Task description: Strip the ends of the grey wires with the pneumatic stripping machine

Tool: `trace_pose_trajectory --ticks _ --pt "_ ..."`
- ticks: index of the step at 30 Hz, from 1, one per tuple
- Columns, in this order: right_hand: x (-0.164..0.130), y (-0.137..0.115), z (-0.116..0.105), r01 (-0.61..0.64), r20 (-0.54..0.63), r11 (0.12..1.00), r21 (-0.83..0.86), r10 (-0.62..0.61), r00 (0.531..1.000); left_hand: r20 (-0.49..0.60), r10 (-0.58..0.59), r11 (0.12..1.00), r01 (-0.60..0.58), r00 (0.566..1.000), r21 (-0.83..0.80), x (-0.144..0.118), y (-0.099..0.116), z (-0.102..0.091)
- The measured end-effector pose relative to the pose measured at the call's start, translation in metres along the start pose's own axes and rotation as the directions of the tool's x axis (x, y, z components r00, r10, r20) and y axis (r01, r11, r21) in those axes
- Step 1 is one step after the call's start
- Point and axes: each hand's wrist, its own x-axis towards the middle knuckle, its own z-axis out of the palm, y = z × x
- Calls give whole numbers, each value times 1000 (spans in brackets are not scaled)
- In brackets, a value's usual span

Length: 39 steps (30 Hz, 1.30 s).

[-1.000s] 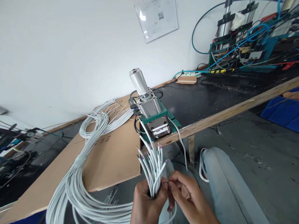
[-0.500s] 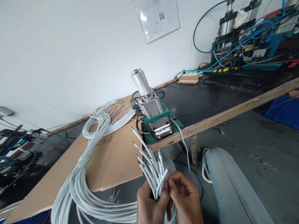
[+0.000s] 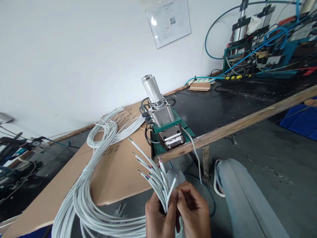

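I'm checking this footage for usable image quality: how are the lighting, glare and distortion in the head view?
Head view: even, soft light with faint shadows; glare on the laminated sheet on the wall; wide-angle distortion bows and tilts the bench edge; the cable ends held by the left hand and right hand look sharp.

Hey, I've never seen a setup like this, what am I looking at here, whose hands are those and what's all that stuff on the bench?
The picture comes from a camera worn on a person's head, looking down at their own hands. The left hand grips a bundle of grey cables whose ends fan upward; the right hand pinches one cable at the fan. The rest of the cables trail left over a sheet of cardboard on the workbench. At the bench edge stands a small green machine with a metal cylinder on top. The person's knee shows on the right.
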Motion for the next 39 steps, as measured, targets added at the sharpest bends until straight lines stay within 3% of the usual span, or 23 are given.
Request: trace_pose_trajectory --ticks 5,11,14,22,26,31,39 --pt "2 4 8 55 -78 998 11 -54 995 -9 -34 999 34 999 43 0 -11 -2" --pt "0 3 8 -113 -55 991 76 117 992 -27 36 993 -33 999 110 2 -13 -4" --pt "-1 3 7 -135 -48 988 77 139 989 -59 69 993 -63 996 95 5 -13 -6" --pt "-1 2 4 -44 -32 998 43 46 998 -29 -12 999 13 1000 35 -2 3 -4" --pt "8 5 -7 54 61 998 -15 -53 997 -14 9 997 -8 1000 75 -3 12 0" --pt "10 10 -13 -3 128 999 -41 8 992 3 27 996 -27 1000 89 1 11 0" --pt "2 0 9 44 -54 999 9 -43 998 -48 50 991 -44 998 125 0 3 -3"
